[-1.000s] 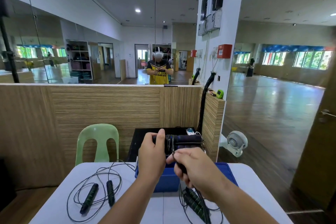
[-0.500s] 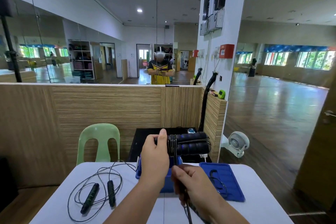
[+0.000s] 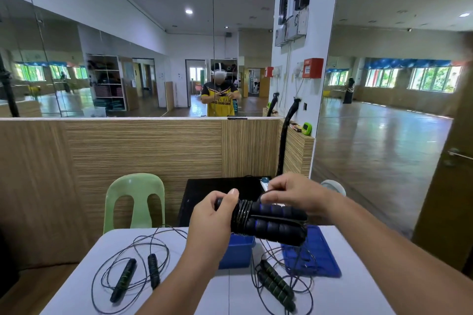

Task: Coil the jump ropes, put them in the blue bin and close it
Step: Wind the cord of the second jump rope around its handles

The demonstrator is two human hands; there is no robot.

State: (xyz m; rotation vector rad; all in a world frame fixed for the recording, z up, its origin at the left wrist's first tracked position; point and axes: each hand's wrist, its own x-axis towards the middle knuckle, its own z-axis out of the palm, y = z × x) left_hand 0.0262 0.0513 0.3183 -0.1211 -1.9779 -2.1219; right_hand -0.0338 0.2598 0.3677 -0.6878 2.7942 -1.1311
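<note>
My left hand [image 3: 213, 217] grips the left end of a jump rope's two black-and-blue handles [image 3: 275, 222], held side by side above the table with cord wound round them near my thumb. My right hand [image 3: 294, 193] pinches the thin black cord just above the handles. Under them sits the blue bin [image 3: 236, 250], partly hidden by my left hand. Its blue lid [image 3: 317, 256] lies flat to the right. A loose jump rope with black handles [image 3: 138, 276] is spread on the left of the white table [image 3: 202, 296]. Another, with green-striped handles [image 3: 275, 285], lies at the right front.
A green plastic chair [image 3: 135, 199] stands behind the table on the left, a black stand [image 3: 204, 192] behind the bin. A wooden partition with a mirror wall above it closes off the far side. A white fan [image 3: 332, 185] sits on the floor at the right.
My right hand has risen from below the handles to above them, carrying the cord up and over. The handles have tilted a little and sit lower in view.
</note>
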